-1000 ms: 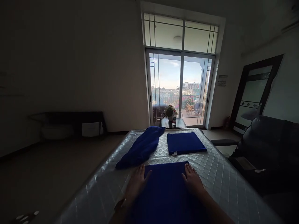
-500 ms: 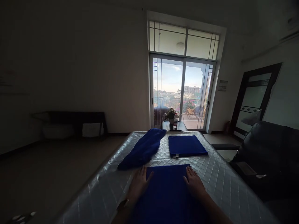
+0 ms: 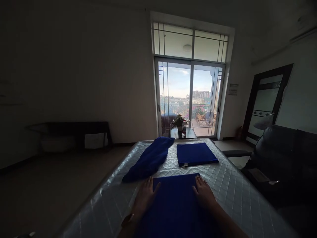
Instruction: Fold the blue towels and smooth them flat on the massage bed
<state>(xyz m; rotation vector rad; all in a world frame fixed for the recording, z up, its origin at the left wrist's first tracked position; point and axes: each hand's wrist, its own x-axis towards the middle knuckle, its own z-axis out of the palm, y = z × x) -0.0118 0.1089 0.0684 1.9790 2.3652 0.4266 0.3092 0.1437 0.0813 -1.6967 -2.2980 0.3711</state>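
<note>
A blue cloth (image 3: 174,201) lies flat on the silver quilted table cover (image 3: 237,188) in front of me, its far edge straight and its near part in shadow. On its left edge rests my left hand (image 3: 145,195), fingers stretched forward and thumb apart. My right hand (image 3: 205,191) lies on the right edge near the far corner, also with fingers extended. Beyond them is a neatly folded blue cloth (image 3: 196,154) with a small white tag. A loose, crumpled blue cloth (image 3: 150,158) lies farther left, close to my left fingertips.
A black chair (image 3: 279,158) stands to the right of the table. Past the far edge, a small dark table (image 3: 177,134) holds a potted plant (image 3: 179,121) and a bottle (image 3: 184,128) before a glass sliding door (image 3: 173,86). A dark bench (image 3: 74,127) sits along the left wall.
The whole view has shifted slightly, so things appear a little farther left. Both hands keep the same places on the blue cloth, and the cloths look unchanged.
</note>
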